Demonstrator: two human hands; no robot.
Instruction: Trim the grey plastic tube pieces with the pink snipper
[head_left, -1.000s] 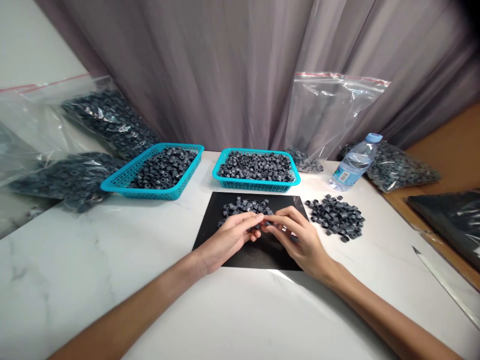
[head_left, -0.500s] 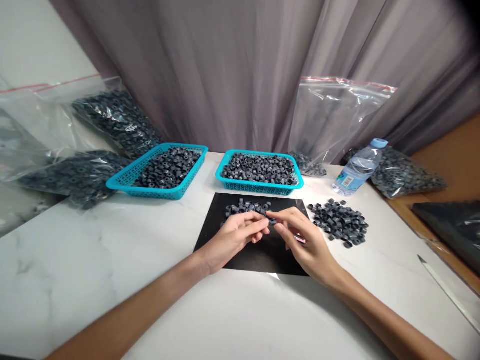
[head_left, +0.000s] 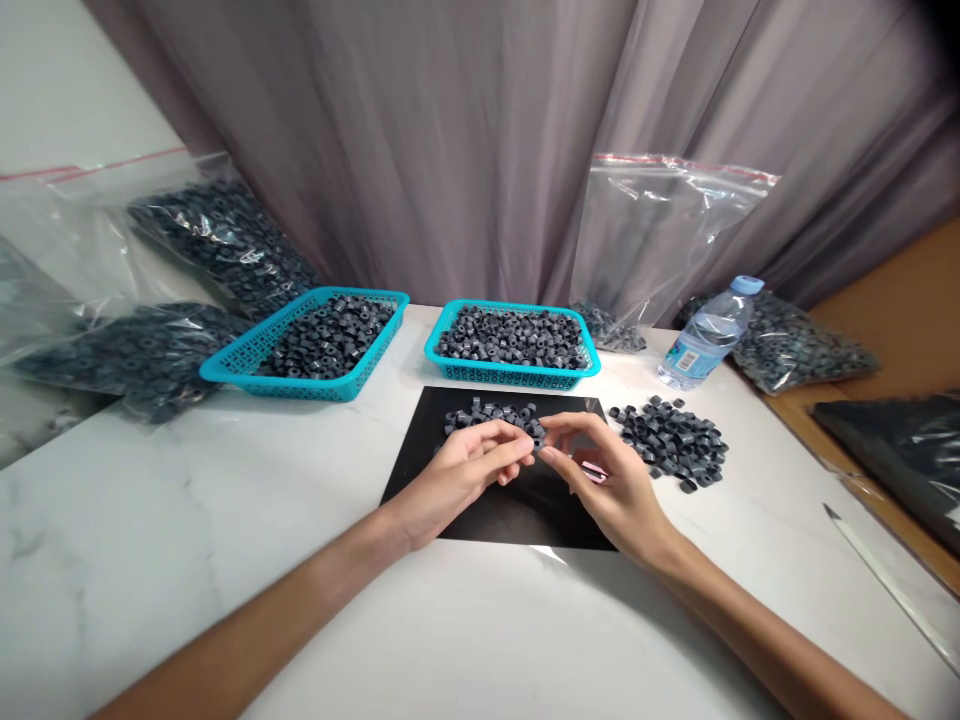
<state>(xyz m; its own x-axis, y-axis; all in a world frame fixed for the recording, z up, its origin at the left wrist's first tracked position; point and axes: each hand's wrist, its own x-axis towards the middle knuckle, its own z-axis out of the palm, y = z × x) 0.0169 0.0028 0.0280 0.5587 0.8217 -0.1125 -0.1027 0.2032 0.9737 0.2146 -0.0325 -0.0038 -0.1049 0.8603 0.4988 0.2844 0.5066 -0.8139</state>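
Over the black mat (head_left: 517,520), my left hand (head_left: 480,460) pinches a small dark grey plastic ring (head_left: 538,438) between thumb and fingertips. My right hand (head_left: 600,465) meets it from the other side, with curved thumb and forefinger at the ring's edge. Below the right thumb shows part of a slim pink item (head_left: 595,471); whether it lies on the mat or sits in the right hand, I cannot tell. Just behind the hands is a pile of similar grey rings (head_left: 495,412) on the mat, partly hidden by fingers.
Two blue baskets (head_left: 330,388) (head_left: 517,376) full of grey pieces stand at the back. A loose heap (head_left: 675,440) lies right of the mat. Around are filled plastic bags (head_left: 217,240), a water bottle (head_left: 705,335) and a long pale pointed strip (head_left: 885,580).
The view has shifted slightly. My right forefinger has lifted a little and the thumb has moved in, so more of the ring shows between the hands. The left hand keeps its pinch.
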